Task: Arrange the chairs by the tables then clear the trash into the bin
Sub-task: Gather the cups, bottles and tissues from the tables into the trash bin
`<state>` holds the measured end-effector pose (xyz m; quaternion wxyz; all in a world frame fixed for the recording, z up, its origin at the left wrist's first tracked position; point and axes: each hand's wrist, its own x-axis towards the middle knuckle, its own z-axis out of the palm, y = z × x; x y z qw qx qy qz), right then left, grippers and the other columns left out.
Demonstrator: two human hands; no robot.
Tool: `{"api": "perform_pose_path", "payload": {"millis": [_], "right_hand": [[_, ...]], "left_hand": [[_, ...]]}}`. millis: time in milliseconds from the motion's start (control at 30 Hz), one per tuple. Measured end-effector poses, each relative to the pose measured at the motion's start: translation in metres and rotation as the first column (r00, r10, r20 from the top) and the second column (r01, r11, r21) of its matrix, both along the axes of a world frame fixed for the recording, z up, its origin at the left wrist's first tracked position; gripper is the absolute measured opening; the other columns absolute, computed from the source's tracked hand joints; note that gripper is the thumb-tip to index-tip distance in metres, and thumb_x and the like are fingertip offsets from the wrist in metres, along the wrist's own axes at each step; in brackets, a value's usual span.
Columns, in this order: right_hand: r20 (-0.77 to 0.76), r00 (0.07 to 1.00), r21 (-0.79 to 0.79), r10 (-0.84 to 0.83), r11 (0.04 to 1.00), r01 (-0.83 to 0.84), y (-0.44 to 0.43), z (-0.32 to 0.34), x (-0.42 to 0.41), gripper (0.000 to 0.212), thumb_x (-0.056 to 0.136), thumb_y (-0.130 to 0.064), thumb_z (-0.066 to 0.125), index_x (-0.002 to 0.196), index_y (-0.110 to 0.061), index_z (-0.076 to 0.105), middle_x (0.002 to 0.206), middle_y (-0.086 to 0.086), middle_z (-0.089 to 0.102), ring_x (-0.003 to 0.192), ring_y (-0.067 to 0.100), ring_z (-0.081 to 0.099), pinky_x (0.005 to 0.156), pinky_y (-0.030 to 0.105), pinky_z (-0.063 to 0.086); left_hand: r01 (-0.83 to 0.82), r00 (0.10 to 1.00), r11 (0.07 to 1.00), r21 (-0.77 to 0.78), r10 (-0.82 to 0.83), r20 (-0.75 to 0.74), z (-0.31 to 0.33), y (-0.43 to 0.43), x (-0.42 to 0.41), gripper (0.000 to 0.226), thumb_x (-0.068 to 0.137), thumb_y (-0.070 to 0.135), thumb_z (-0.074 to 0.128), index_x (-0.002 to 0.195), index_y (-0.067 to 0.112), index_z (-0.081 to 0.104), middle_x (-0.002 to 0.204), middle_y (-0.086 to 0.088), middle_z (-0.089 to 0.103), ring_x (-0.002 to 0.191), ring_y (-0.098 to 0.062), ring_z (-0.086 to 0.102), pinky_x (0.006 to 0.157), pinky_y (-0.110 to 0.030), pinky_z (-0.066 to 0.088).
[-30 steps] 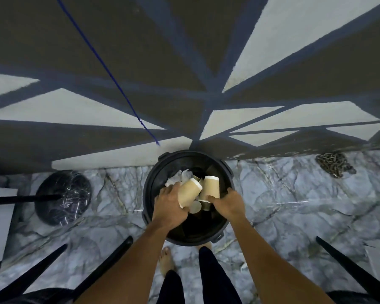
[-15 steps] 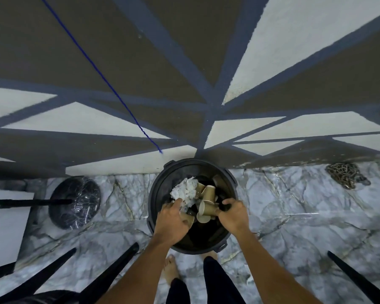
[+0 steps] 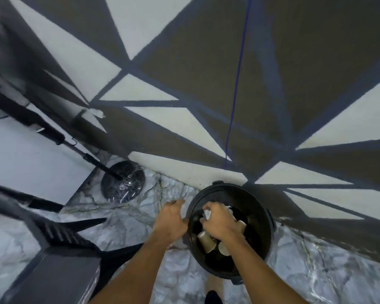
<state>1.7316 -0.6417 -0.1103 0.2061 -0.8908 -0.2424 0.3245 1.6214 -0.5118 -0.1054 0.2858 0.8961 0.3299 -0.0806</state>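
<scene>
Bin in view, low and right of centre: a round black bin (image 3: 260, 242) standing on the marble floor (image 3: 140, 216), right up against the foot of the patterned wall (image 3: 206, 62) with its brown, white and blue-grey triangles. Down inside lie brown paper cups, tipped over. One paper cup (image 3: 206, 240) shows near the front, a second cup (image 3: 224, 249) is just beside it, and a third (image 3: 241, 224) peeks out past the wrist.

The right hand (image 3: 219, 220) is over the mouth of the bin, knuckles up and fingers curled. Crumpled white paper (image 3: 207, 213) shows at its fingertips, but I cannot tell whether the hand grips that paper or merely hangs above it.

The left hand (image 3: 171, 218) is outside the bin, just beside the left rim and above the floor. Its fingers are loosely bent, with nothing between them.

Off to the lower left is a dark chair (image 3: 59, 233), slatted back toward us, its legs splayed across the marble. Farther back, a round black stand base (image 3: 123, 182) wrapped in shiny plastic sits near the wall, and a dark pole (image 3: 75, 148) slants up from it to the left. A thin blue cord (image 3: 237, 84) hangs down the wall above the bin. A bare foot (image 3: 214, 284) shows on the floor just in front of the bin.
</scene>
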Motion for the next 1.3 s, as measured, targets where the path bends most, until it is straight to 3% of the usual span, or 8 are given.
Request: {"api": "perform_pose_path", "payload": {"millis": [133, 367, 533, 700, 867, 1000, 1167, 1300], "right_hand": [[0.106, 0.959, 0.009, 0.263, 0.964, -0.265, 0.058, 0.032, -0.038, 0.024, 0.080, -0.025, 0.062, 0.102, -0.018, 0.067, 0.112, 0.005, 0.065, 0.108, 0.028, 0.061, 0.086, 0.035, 0.053], [0.280, 0.785, -0.005, 0.552, 0.819, -0.574, 0.136, 0.079, -0.156, 0.017, 0.078, -0.017, 0.057, 0.095, -0.016, 0.062, 0.099, 0.006, 0.066, 0.094, 0.030, 0.065, 0.077, 0.033, 0.054], [0.365, 0.620, -0.012, 0.694, 0.669, -0.743, 0.182, 0.096, -0.272, 0.027, 0.079, -0.021, 0.060, 0.106, -0.018, 0.065, 0.108, 0.005, 0.066, 0.103, 0.028, 0.061, 0.083, 0.034, 0.052], [0.343, 0.455, 0.008, 0.822, 0.482, -0.876, 0.214, 0.102, -0.393, 0.037, 0.082, -0.026, 0.067, 0.119, -0.021, 0.062, 0.119, -0.001, 0.059, 0.111, 0.023, 0.056, 0.088, 0.036, 0.049], [0.322, 0.250, 0.028, 0.913, 0.255, -0.967, 0.237, 0.102, -0.502, 0.047, 0.085, -0.031, 0.066, 0.130, -0.023, 0.058, 0.131, -0.002, 0.056, 0.116, 0.021, 0.057, 0.091, 0.031, 0.048], [0.310, 0.078, 0.040, 0.948, 0.069, -0.997, 0.253, 0.100, -0.580, 0.036, 0.083, -0.025, 0.065, 0.118, -0.018, 0.063, 0.121, 0.003, 0.061, 0.108, 0.023, 0.059, 0.088, 0.034, 0.051], [0.278, -0.092, 0.082, 0.956, -0.119, -0.989, 0.270, 0.090, -0.665, 0.043, 0.081, -0.026, 0.065, 0.124, -0.022, 0.062, 0.124, 0.000, 0.062, 0.113, 0.021, 0.059, 0.090, 0.032, 0.049], [0.269, -0.253, 0.082, 0.929, -0.284, -0.955, 0.287, 0.081, -0.727, 0.038, 0.081, -0.025, 0.065, 0.118, -0.018, 0.062, 0.120, 0.003, 0.062, 0.114, 0.024, 0.056, 0.091, 0.036, 0.050]], "left_hand": [[-0.146, 0.988, 0.987, 0.063, 0.143, 0.052, 0.027, 0.044, -0.067, 0.049, 0.080, 0.014, 0.065, 0.128, 0.013, 0.058, 0.124, -0.010, 0.060, 0.117, -0.030, 0.054, 0.089, -0.035, 0.050], [-0.400, 0.911, 0.913, 0.077, 0.387, 0.143, 0.056, 0.085, -0.234, 0.050, 0.076, 0.022, 0.059, 0.126, 0.020, 0.058, 0.118, -0.001, 0.059, 0.116, -0.025, 0.051, 0.089, -0.040, 0.052], [-0.583, 0.808, 0.807, 0.096, 0.565, 0.166, 0.074, 0.085, -0.360, 0.052, 0.078, 0.026, 0.062, 0.130, 0.020, 0.056, 0.125, 0.000, 0.057, 0.122, -0.024, 0.047, 0.093, -0.038, 0.049], [-0.756, 0.654, 0.646, 0.110, 0.737, 0.169, 0.084, 0.076, -0.485, 0.062, 0.084, 0.029, 0.063, 0.143, 0.017, 0.047, 0.143, -0.002, 0.049, 0.134, -0.023, 0.041, 0.107, -0.035, 0.040], [-0.898, 0.441, 0.433, 0.081, 0.880, 0.178, 0.089, 0.053, -0.585, 0.046, 0.077, 0.028, 0.064, 0.121, 0.019, 0.058, 0.120, 0.000, 0.058, 0.120, -0.025, 0.051, 0.096, -0.036, 0.046], [-0.967, 0.256, 0.250, 0.052, 0.946, 0.197, 0.084, 0.034, -0.642, 0.058, 0.083, 0.025, 0.064, 0.138, 0.020, 0.051, 0.136, 0.001, 0.054, 0.128, -0.021, 0.046, 0.105, -0.032, 0.039], [-0.999, 0.055, 0.054, 0.009, 0.987, 0.148, 0.076, 0.022, -0.704, 0.049, 0.078, 0.023, 0.063, 0.127, 0.019, 0.060, 0.127, -0.001, 0.061, 0.122, -0.021, 0.053, 0.101, -0.034, 0.046], [-0.994, -0.095, -0.101, 0.037, 0.985, 0.144, 0.078, 0.020, -0.743, 0.059, 0.084, 0.026, 0.064, 0.140, 0.020, 0.050, 0.140, -0.001, 0.054, 0.132, -0.021, 0.044, 0.108, -0.033, 0.037]]}}
